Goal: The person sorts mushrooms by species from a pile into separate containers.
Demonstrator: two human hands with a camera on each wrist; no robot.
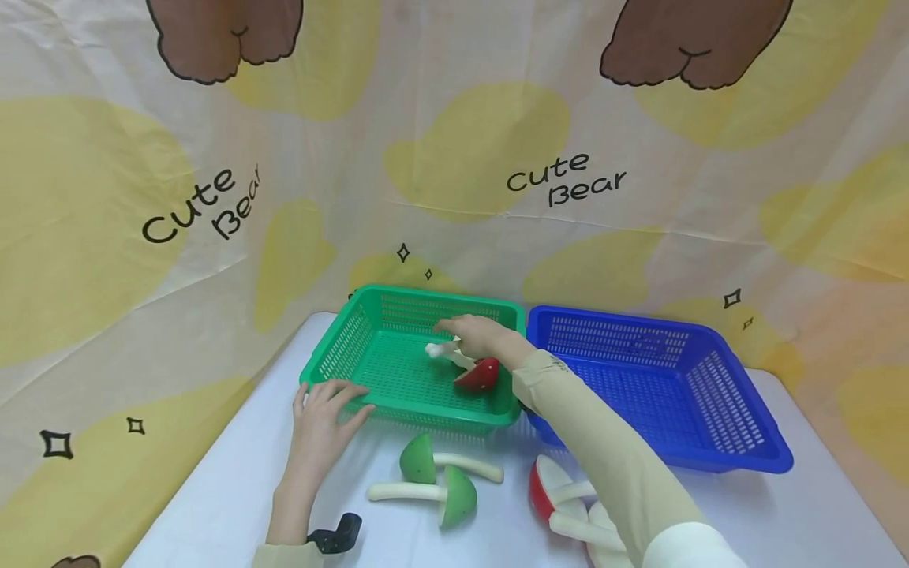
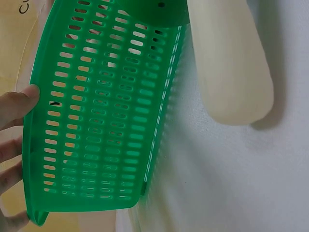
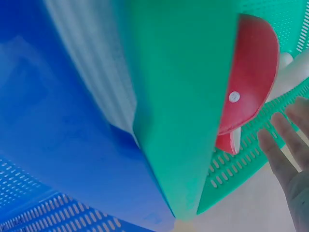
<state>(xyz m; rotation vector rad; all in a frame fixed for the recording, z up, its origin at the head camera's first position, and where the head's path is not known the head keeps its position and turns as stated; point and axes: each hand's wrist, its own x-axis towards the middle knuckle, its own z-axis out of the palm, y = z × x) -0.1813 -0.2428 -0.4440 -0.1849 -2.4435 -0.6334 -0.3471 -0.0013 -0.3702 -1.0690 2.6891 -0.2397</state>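
Observation:
My left hand (image 1: 323, 422) rests at the front left corner of the green basket (image 1: 426, 412), fingers spread loosely over its rim. In the left wrist view the fingers (image 2: 17, 106) touch the rim from the far side. My right hand (image 1: 479, 334) is inside the same basket, over toy mushrooms with red caps (image 1: 480, 375) and white stems (image 1: 442, 349). Its fingers (image 3: 275, 154) are extended beside the mushrooms in the right wrist view, with nothing gripped. A white-dotted red cap (image 3: 253, 72) lies against the basket wall there.
A blue basket (image 1: 753, 457) stands right beside the green one. On the white table in front lie two green-capped mushrooms (image 1: 460, 497) and, partly under the right forearm, red-capped ones (image 1: 541, 493). A patterned cloth (image 1: 454, 158) hangs behind. A black wrist device (image 1: 337, 536) sits by the left wrist.

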